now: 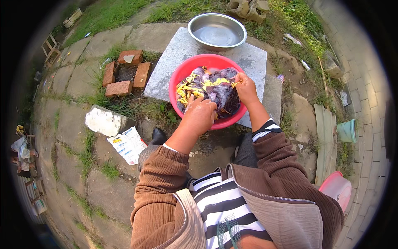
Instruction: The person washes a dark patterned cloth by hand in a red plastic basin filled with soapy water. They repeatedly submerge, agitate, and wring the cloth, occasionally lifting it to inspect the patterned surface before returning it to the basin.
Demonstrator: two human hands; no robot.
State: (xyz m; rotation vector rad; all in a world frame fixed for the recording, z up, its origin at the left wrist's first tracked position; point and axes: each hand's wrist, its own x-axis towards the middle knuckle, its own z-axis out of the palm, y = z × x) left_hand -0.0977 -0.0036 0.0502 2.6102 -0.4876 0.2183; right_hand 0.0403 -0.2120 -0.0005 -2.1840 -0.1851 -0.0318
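Observation:
In front of me a red plastic basin (229, 124) rests on a grey stone slab (161, 74). A bundle of wet dark fabric with yellow fringe or strands (222, 90) fills much of it, with some suds showing. At the basin's right side my right hand (247, 88) pinches a yellow strand at the bundle's edge. My left hand (200, 112) lies over the near left part of the bundle with its fingers spread; its fingertips are partly hidden. Beyond the red basin, a metal basin (217, 30) holding clear water stands at the slab's far edge.
Red bricks (119, 88) form a square left of the slab. Nearer me are a whitish block (104, 120) and a printed plastic bag (128, 146). A corrugated sheet (325, 143), a teal bucket (346, 130) and a pink basin (336, 188) lie to the right.

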